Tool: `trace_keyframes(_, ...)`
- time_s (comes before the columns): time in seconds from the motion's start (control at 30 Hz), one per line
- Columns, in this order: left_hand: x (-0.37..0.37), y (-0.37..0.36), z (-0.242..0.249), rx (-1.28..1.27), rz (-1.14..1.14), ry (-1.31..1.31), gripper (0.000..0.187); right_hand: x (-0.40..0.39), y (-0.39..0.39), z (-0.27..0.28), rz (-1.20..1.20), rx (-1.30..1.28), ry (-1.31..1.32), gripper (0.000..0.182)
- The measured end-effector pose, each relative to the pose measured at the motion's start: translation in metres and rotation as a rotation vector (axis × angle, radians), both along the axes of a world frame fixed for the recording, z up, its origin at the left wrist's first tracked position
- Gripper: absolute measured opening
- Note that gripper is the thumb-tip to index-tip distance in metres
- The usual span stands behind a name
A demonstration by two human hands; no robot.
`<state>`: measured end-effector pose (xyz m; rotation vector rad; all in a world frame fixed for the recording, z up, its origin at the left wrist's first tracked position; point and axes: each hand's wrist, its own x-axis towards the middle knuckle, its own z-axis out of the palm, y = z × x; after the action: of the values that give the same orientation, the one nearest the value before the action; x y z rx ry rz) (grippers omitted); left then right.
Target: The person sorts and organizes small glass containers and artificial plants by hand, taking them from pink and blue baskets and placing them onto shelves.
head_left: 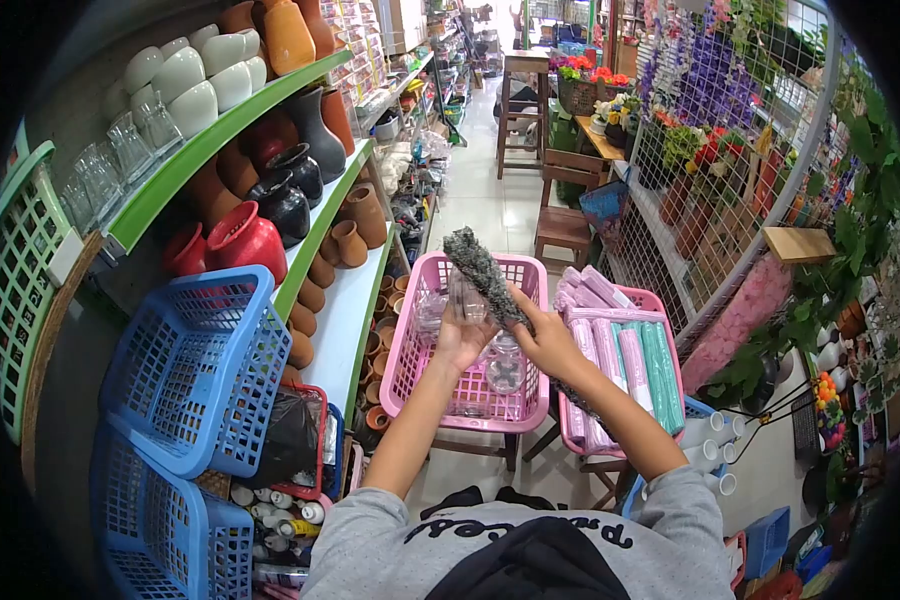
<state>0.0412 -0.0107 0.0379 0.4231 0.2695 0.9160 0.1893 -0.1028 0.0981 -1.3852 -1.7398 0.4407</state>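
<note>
My left hand (464, 338) is wrapped round a clear plastic or glass cup (467, 298) above the pink basket (397, 385). In my right hand (547, 340) is a grey, fuzzy duster (478, 268), its far end reaching up and left past the cup. Several clear containers (505, 372) lie inside the pink basket. Just right of it, a second pink basket (673, 350) holds wrapped pink rolls (607, 352) and green rolls (654, 365).
Shelves with green edges (210, 155) hold pots and vases on the left. Blue baskets (185, 385) stand below them. Wooden chairs (567, 222) and a wire rack (705, 150) with artificial flowers line the right side of the aisle.
</note>
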Motion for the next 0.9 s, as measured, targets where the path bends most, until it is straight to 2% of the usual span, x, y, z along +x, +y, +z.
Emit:
trace_keyframes(0.03, 0.000, 0.001, -0.003, -0.001, -0.001, 0.000, 0.042, -0.003, 0.000, 0.000, 0.015, 0.053, -0.036, 0.059)
trace_keyframes(0.1, 0.001, 0.000, -0.005, 0.131, -0.044, 0.210, 0.045, -0.004, -0.001, -0.003, 0.024, 0.050, -0.051, 0.059)
trace_keyframes(0.13, 0.000, -0.001, -0.003, 0.132, -0.044, 0.210, 0.045, -0.004, -0.001, -0.004, 0.035, 0.051, -0.067, 0.058)
trace_keyframes(0.23, -0.002, -0.011, 0.015, 0.125, -0.169, -0.152, 0.058, -0.008, -0.001, -0.006, 0.036, 0.016, -0.096, 0.058)
trace_keyframes(0.27, -0.001, -0.017, 0.025, 0.087, -0.135, -0.081, 0.073, -0.009, -0.002, -0.006, 0.028, -0.023, -0.106, 0.057)
trace_keyframes(0.3, -0.001, -0.015, 0.024, 0.084, -0.134, -0.080, 0.073, -0.009, -0.002, -0.005, 0.029, -0.026, -0.104, 0.057)
trace_keyframes(0.37, -0.001, -0.010, 0.020, 0.001, -0.050, 0.038, 0.074, -0.008, -0.003, 0.000, -0.004, -0.206, 0.003, 0.056)
trace_keyframes(0.4, -0.005, -0.004, 0.019, 0.036, -0.045, -0.025, 0.073, -0.006, -0.004, -0.006, -0.004, -0.207, 0.004, 0.056)
trace_keyframes(0.47, -0.016, 0.005, 0.014, 0.097, -0.016, -0.022, 0.071, 0.007, -0.006, -0.022, 0.145, -0.017, -0.092, 0.055)
trace_keyframes(0.5, -0.019, 0.008, 0.012, 0.156, 0.015, -0.021, 0.069, 0.013, -0.011, -0.013, 0.147, -0.017, -0.095, 0.055)
trace_keyframes(0.57, -0.022, 0.006, 0.011, 0.163, 0.029, -0.026, 0.068, 0.024, -0.019, 0.011, 0.211, -0.344, -0.326, 0.055)
trace_keyframes(0.6, -0.023, 0.000, 0.014, 0.094, -0.004, -0.011, 0.068, 0.032, -0.015, 0.011, 0.197, -0.314, -0.459, 0.055)
trace_keyframes(0.63, -0.023, -0.006, 0.014, 0.023, -0.040, 0.004, 0.068, 0.036, -0.008, 0.011, 0.196, -0.318, -0.457, 0.055)
trace_keyframes(0.67, -0.023, 0.000, -0.007, 0.040, -0.059, 0.033, 0.071, 0.039, -0.002, 0.012, 0.100, -0.279, -0.465, 0.055)
trace_keyframes(0.7, -0.013, -0.007, 0.000, -0.055, 0.025, 0.097, 0.071, 0.039, -0.002, 0.017, 0.002, -0.241, -0.472, 0.055)
trace_keyframes(0.77, -0.009, -0.002, -0.008, 0.002, 0.032, 0.127, 0.068, 0.023, -0.008, 0.021, -0.023, -0.271, -0.426, 0.054)
trace_keyframes(0.83, -0.008, 0.005, 0.000, 0.075, 0.061, 0.110, 0.068, 0.011, -0.014, 0.024, 0.131, -0.330, -0.283, 0.054)
trace_keyframes(0.9, -0.016, 0.009, 0.004, 0.147, 0.095, 0.093, 0.068, 0.024, -0.014, 0.019, 0.210, -0.254, -0.260, 0.055)
